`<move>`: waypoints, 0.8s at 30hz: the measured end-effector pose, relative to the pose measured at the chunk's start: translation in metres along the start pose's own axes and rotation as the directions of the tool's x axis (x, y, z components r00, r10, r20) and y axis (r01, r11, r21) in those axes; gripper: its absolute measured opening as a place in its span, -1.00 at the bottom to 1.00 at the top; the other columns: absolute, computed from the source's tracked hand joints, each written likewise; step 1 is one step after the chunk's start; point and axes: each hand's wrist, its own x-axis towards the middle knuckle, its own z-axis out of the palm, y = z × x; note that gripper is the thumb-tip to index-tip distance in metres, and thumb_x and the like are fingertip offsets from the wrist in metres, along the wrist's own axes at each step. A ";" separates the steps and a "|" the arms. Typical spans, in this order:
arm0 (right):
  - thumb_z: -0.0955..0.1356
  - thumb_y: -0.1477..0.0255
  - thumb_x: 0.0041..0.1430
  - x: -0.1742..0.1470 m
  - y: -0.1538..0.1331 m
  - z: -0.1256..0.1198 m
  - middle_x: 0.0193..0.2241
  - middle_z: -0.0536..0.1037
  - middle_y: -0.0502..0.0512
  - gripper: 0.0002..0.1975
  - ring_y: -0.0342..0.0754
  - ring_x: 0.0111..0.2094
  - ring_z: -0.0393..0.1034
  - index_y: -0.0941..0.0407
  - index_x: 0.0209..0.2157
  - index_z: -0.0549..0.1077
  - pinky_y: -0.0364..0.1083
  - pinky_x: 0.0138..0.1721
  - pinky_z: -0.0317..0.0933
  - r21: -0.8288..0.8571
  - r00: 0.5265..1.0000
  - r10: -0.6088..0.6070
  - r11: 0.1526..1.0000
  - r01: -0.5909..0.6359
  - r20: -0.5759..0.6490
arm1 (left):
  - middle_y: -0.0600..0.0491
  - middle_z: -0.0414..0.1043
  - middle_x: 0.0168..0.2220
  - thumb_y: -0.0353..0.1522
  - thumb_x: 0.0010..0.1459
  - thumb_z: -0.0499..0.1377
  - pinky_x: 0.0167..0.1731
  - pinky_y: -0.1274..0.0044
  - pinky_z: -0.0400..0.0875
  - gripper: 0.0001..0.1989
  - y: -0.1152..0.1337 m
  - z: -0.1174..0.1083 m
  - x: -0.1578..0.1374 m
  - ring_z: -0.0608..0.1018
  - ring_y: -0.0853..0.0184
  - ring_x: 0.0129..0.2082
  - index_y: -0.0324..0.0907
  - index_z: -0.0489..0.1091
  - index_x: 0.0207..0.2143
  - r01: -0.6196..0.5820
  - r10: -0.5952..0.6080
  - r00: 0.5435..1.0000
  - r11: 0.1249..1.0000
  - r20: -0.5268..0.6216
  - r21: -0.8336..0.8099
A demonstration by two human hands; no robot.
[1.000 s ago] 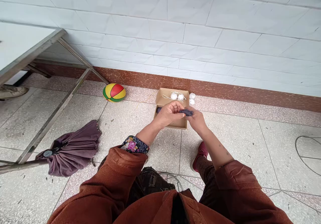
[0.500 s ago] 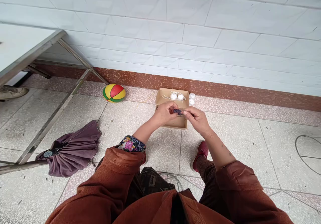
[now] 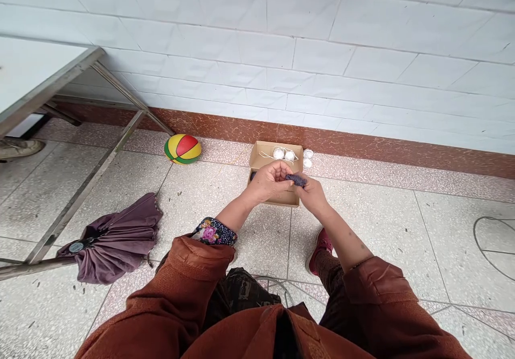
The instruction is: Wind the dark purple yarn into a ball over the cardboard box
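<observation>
A small wound bundle of dark grey-purple yarn [image 3: 296,180] is between my two hands, above an open cardboard box [image 3: 278,204]. My right hand [image 3: 314,193] grips its right end. The fingers of my left hand [image 3: 269,181] are curled, with thumb and fingertips at the bundle's left end. In the box's raised lid lie two white yarn balls [image 3: 278,153] with loose strands. Part of a dark thing [image 3: 252,176] shows at the box's left side, mostly hidden behind my left hand.
Two more white balls [image 3: 307,162] sit on the floor right of the box. A colourful ball [image 3: 183,148] lies by the wall. Left are a folded purple umbrella [image 3: 116,241] and a metal-framed table [image 3: 92,53]; a shoe [image 3: 20,148] shows beneath. A wire frame [image 3: 478,241] stands right.
The yarn bundle has shifted slightly right and shows more of its length. My right hand has turned and closed around its end; the left hand has moved slightly right.
</observation>
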 end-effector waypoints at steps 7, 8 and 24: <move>0.31 0.32 0.41 -0.010 -0.007 0.010 -0.26 0.68 0.06 -0.77 0.02 -0.25 0.57 0.02 -0.18 0.62 -0.05 -0.17 0.39 -0.037 0.982 -0.125 0.991 0.131 0.138 | 0.15 0.44 -0.45 -0.47 -0.04 0.31 -0.41 0.58 0.34 -0.80 -0.013 -0.011 0.008 0.43 0.47 -0.48 -0.18 0.36 -0.35 -0.016 0.068 0.975 0.971 -0.213 0.238; 0.31 0.32 0.42 -0.011 -0.010 0.007 -0.23 0.69 0.06 -0.78 0.02 -0.22 0.58 0.02 -0.17 0.61 -0.04 -0.14 0.40 -0.030 0.976 -0.156 0.986 0.162 0.154 | 0.16 0.43 -0.45 -0.51 -0.05 0.29 -0.41 0.58 0.32 -0.81 -0.014 -0.013 0.008 0.43 0.47 -0.48 -0.18 0.37 -0.37 -0.014 0.089 0.972 0.947 -0.219 0.322; 0.34 0.16 0.36 0.005 -0.004 -0.032 -0.48 0.52 -0.02 -0.72 -0.06 -0.44 0.38 0.05 -0.29 0.56 -0.09 -0.33 0.27 -0.046 0.965 -0.044 0.998 0.033 -0.260 | 0.12 0.48 -0.34 -0.49 -0.04 0.32 -0.32 0.57 0.39 -0.71 0.000 0.014 -0.012 0.51 0.43 -0.37 -0.15 0.36 -0.24 -0.031 0.009 0.995 0.973 0.096 0.228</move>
